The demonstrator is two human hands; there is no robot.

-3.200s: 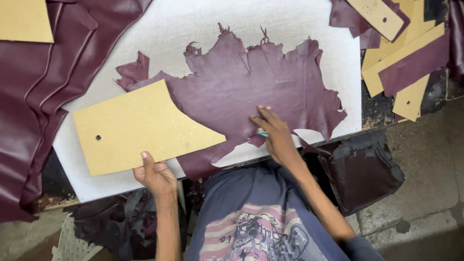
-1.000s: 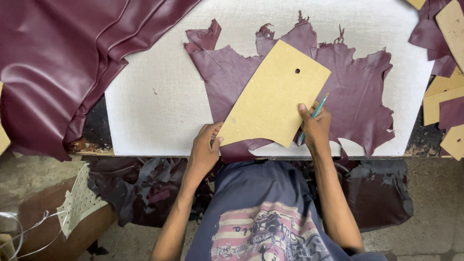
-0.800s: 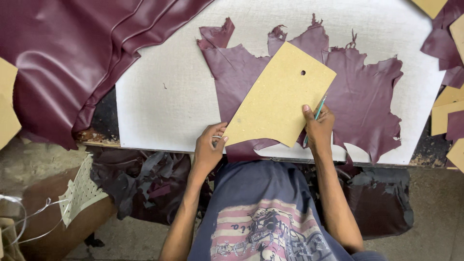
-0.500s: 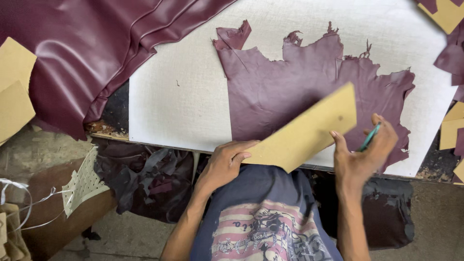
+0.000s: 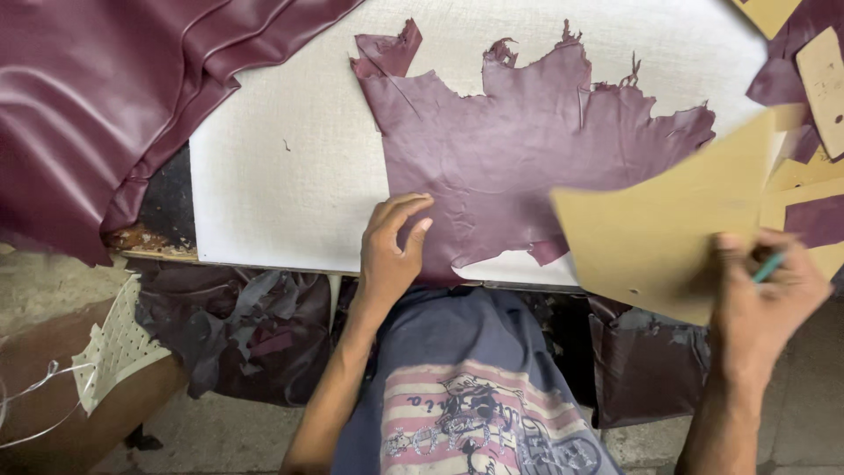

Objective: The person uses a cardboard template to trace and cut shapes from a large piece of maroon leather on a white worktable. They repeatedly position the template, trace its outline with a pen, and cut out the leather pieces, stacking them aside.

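Left hand (image 5: pixel 391 251) spread flat, palm down, on the near edge of the ragged maroon leather piece (image 5: pixel 527 149) lying on the white counter (image 5: pixel 281 176). Right hand (image 5: pixel 765 295) closed on a tan cardboard pattern (image 5: pixel 668 229) and a teal pen (image 5: pixel 767 266), raised off to the right of the leather.

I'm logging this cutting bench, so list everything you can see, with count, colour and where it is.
Leather piece: one, maroon, ragged-edged, flat on the board.
Cutting board: one, white, under the leather piece.
Leather hide: one large, maroon, glossy, folded at upper left.
Cardboard pattern: one, tan, lifted at right.
Pattern pieces: several, tan, far right edge.
Leather scraps: several, dark, below the bench.
Left hand: flat on the leather piece.
Right hand: holds the cardboard pattern and a teal pen.
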